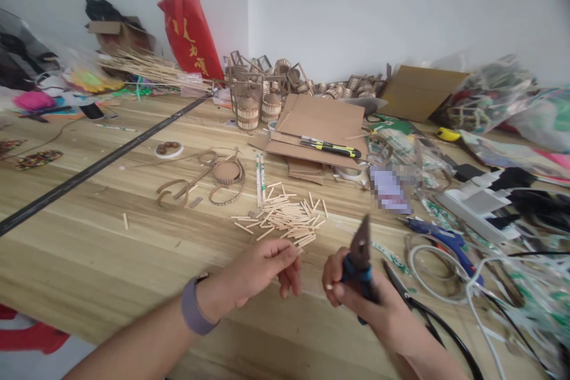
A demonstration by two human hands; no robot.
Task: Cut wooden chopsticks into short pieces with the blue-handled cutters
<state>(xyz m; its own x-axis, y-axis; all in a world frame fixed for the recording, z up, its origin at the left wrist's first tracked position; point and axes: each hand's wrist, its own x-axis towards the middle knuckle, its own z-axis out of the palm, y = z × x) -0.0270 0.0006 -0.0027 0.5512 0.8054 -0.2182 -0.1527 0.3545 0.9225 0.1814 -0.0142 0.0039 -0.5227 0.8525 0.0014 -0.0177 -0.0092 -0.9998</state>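
Note:
My right hand (369, 297) is wrapped round the blue handles of a pair of pliers (360, 249), whose dark jaws point up and away from me. A tiny pale bit shows at the fingertips of that hand, too small to name. Just left of it, my left hand (271, 264) hovers over the table with thumb and forefinger pressed together and the other fingers curled. Whatever may be in that pinch is hidden. Beyond the left hand lies a loose pile of short wooden sticks (289, 217). Two paper-wrapped chopsticks (260, 181) lie behind the pile.
Scissors (418, 303), a blue glue gun (445, 237) and tangled cables crowd the right side. Cardboard sheets (320, 122) with utility knives (332, 147) lie farther back, near small stick-built lanterns (247, 113). Cardboard rings and strips (227, 172) are left of the pile.

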